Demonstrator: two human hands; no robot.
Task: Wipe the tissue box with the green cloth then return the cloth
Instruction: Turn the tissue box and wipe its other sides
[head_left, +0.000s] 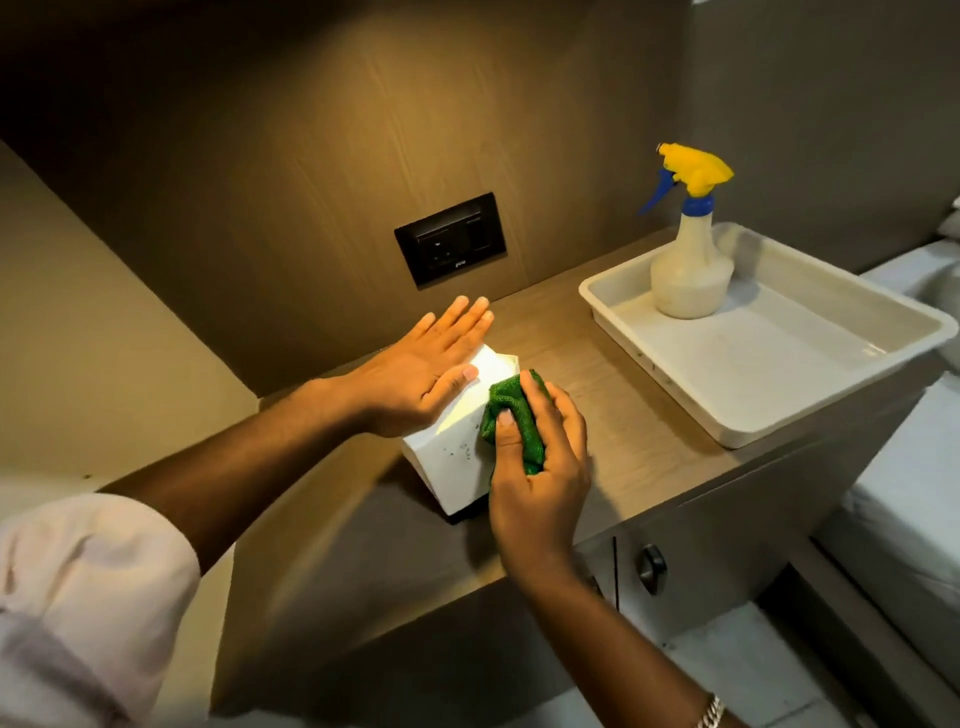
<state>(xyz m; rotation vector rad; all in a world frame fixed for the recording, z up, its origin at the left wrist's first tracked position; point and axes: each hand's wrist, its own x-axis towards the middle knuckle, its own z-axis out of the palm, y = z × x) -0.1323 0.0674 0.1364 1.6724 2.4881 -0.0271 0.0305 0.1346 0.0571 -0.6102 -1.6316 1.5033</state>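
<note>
Your white tray (883, 332) sits at the right end of the wooden counter (639, 415), and it holds 1 thing only: a spray bottle (691, 270) with a yellow and blue trigger head, standing upright in the tray's far left corner; the rest of the tray floor is bare. The tray's near right corner reaches the counter's right edge. The tissue box (457, 462), white with small dark marks on its near face, stands on the counter to the left of the tray, well apart from it, with open counter between the 2. Your left hand (415, 374) lies flat on the box's left top side, fingers straight and spread toward the wall, closed on nothing. Your right hand (540, 467) has its fingers and thumb clamped on the green cloth (514, 410), bunched and pressed against the box's right upper edge. A dark socket plate (451, 238) is set in the wall panel behind the box, above the counter. The counter's near edge runs just below your right wrist, with a round knob (652, 569) on the cabinet front beneath it. A pale rolled sleeve (88, 587) covers your left upper arm, and a chain bracelet (710, 712) circles your right wrist.
</note>
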